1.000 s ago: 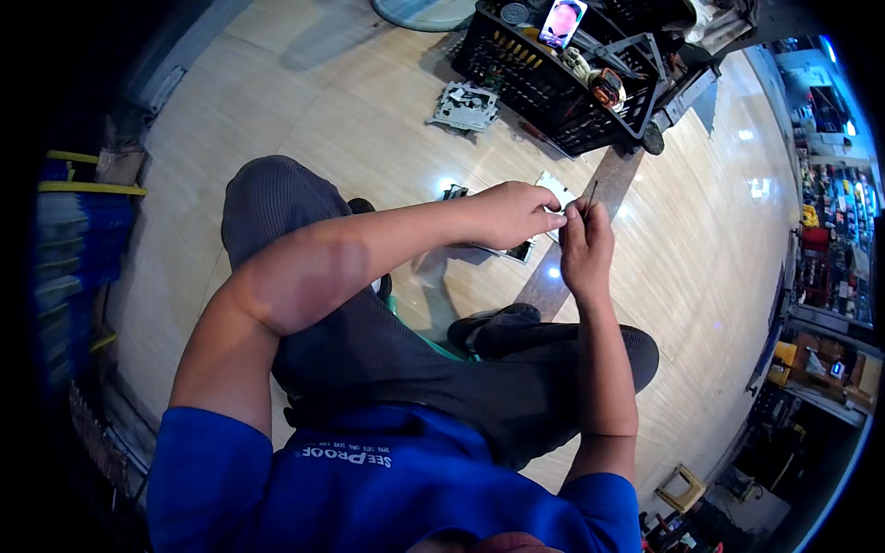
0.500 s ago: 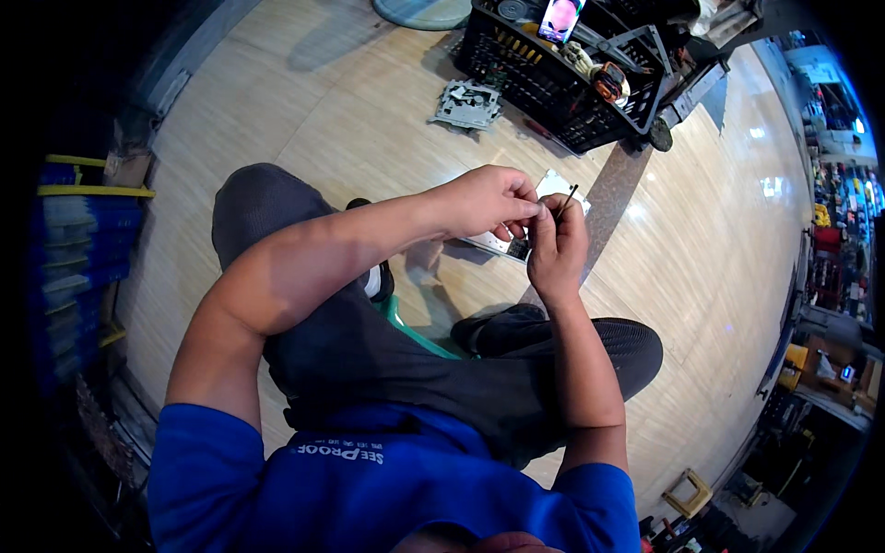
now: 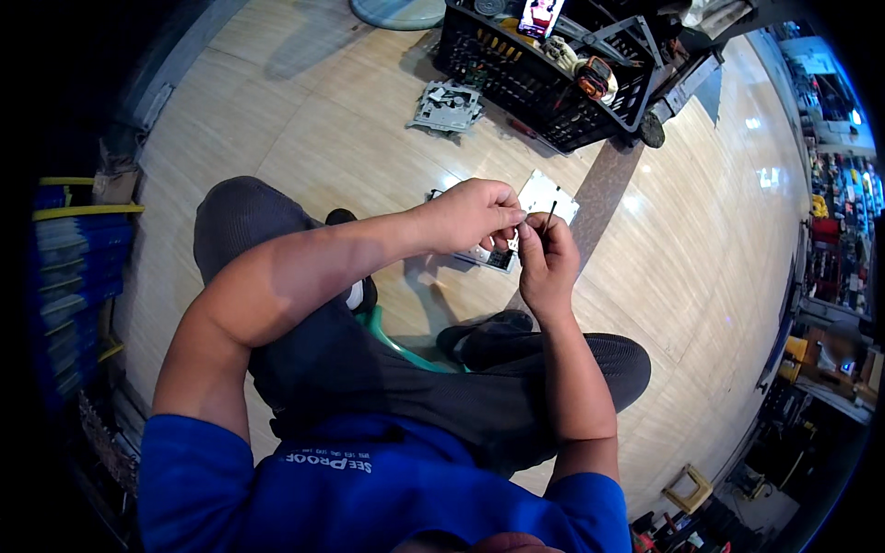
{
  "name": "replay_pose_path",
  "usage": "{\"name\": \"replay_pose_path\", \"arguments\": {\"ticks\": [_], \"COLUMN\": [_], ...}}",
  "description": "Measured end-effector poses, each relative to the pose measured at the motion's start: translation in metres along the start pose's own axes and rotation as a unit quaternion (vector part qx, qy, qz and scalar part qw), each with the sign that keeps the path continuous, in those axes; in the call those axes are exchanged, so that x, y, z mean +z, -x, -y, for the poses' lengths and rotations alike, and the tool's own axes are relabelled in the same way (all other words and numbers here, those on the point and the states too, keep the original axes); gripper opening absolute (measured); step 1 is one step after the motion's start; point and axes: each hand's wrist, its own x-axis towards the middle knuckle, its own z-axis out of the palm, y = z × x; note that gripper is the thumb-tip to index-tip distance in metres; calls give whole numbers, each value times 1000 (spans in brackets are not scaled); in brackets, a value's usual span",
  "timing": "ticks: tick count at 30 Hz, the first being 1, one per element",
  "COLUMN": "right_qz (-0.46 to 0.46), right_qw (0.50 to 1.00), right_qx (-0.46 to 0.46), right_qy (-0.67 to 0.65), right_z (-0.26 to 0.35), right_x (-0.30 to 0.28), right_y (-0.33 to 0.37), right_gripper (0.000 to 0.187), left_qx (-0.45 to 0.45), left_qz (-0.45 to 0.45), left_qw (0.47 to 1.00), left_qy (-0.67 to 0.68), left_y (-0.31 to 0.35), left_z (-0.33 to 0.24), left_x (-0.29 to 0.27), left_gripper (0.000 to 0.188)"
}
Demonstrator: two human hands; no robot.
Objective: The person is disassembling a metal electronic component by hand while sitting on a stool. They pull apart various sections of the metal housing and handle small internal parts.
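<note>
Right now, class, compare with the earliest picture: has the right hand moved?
Yes. Judged against the black crate on the floor, the right hand has shifted leftward and farther from it.

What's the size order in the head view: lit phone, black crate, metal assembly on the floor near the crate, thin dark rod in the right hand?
1. Black crate
2. Metal assembly
3. Lit phone, cut by the upper edge
4. Thin dark rod, partly hidden in the right hand

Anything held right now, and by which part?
Right hand: thin dark rod, by its near part, far end sticking out. Left hand: pinched close by, can't tell if anything's held.
</note>
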Motion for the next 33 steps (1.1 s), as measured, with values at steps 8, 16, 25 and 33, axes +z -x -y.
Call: {"name": "replay_pose_path", "arguments": {"ticks": [8, 16, 25, 33], "right_qz": [-24, -16, -9, 0], "right_qw": [982, 980, 970, 985], "right_qx": [-117, -125, -153, -99], "right_qy": [143, 154, 187, 144], "right_z": [8, 4, 9, 10], "right_x": [1, 3, 5, 6], "right_y": [-6, -5, -4, -3], "right_gripper": [6, 5, 6, 4], "left_qx": [-8, -19, 4, 0], "left_qz": [-46, -31, -64, -61], "left_qw": [998, 997, 995, 995], "left_qy": [-30, -74, -70, -79], "left_y": [-3, 0, 4, 6], "left_z": [6, 3, 5, 1], "left_x": [2, 0, 2, 1], "left_gripper": [28, 26, 31, 29]}}
